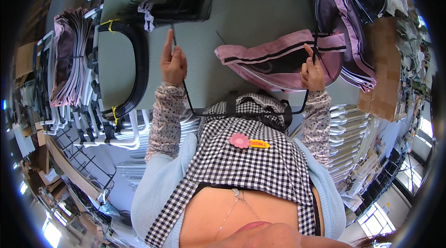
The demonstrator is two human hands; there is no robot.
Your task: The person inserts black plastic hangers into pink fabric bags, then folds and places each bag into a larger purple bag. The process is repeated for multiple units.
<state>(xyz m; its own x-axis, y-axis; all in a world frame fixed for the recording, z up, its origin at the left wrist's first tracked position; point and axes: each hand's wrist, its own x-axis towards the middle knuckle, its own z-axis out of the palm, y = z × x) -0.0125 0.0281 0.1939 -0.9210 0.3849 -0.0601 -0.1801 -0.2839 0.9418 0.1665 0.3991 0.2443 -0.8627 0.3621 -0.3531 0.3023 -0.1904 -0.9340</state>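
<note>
On the table (260, 11), a bent frame (246, 111) spans from the left hand (173, 64) to the right hand (312, 75), with a bag (278, 59) between them, stacked frames (130, 62) at left and piled bags (353, 20) at right.

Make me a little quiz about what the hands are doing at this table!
1. True or false: the left hand pinches a thin black strip.
2. What colour is the bag by the right hand? A green, B pink and black, C yellow.
3. Fill in: yellow ties bind the black ____ lying left of the left hand.

Key: 1 true; 2 B; 3 bundle.
</note>
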